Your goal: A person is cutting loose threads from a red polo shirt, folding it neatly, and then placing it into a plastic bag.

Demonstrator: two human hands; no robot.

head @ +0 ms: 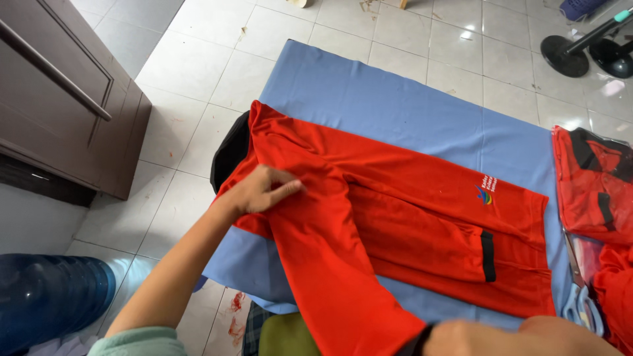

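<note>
One red shirt [395,217] with black cuffs and a black collar lies spread across a blue cloth [395,105], a small coloured emblem showing on its chest. The left hand [260,191] lies flat on the shoulder, fingers stretched and pinning the fabric rather than closing round it. The right hand [461,337] sits at the bottom edge of the view, bunched at the black cuff of the long sleeve that runs down toward the person; it seems to have hold of that cuff, though the fingers are too cropped to be sure.

Slippery fabric is the risk as I judge it: if the flat palm eases off while the sleeve is pulled, the shoulder could slide and the folded sleeve beneath could crease or skew. The cloth itself might also shift on the smooth tiles.

Beyond the cloth lie white floor tiles [198,66]. Bagged red garments [593,184] rest at the right, a dark wooden cabinet [66,99] stands at the left, a blue water bottle [46,296] lies nearer, and a black stand base [565,56] sits farther off.
</note>
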